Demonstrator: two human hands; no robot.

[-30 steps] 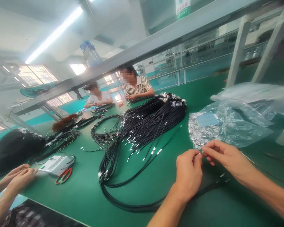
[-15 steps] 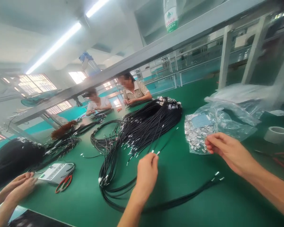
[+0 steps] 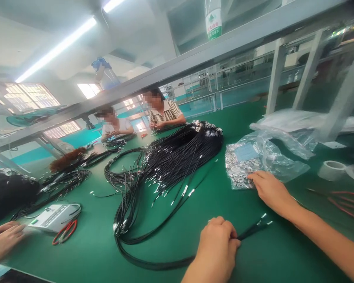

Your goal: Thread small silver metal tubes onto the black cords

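My left hand (image 3: 217,247) is closed over a bundle of black cables (image 3: 162,262) close to its right end. The bundle's silvery tips (image 3: 264,217) stick out past my fingers. My right hand (image 3: 271,192) has its fingers pressed together at the near right side of a clear plastic bag (image 3: 267,155). Small shiny metal pieces (image 3: 238,173) fill that bag's left part, with a pale blue label on top. What lies between my right fingertips is too small to make out.
A big heap of black cables (image 3: 183,153) lies mid-table. At the left are a white box (image 3: 51,217) with a red-handled tool (image 3: 65,232) and another person's hands (image 3: 4,239). Two people sit opposite. A tape roll (image 3: 332,171) stands right, and a metal shelf beam (image 3: 191,59) crosses above.
My left hand has left the two cable tips near the heap and moved right and down onto the cable bundle. My right hand has shifted slightly at the bag. The view has turned a little.
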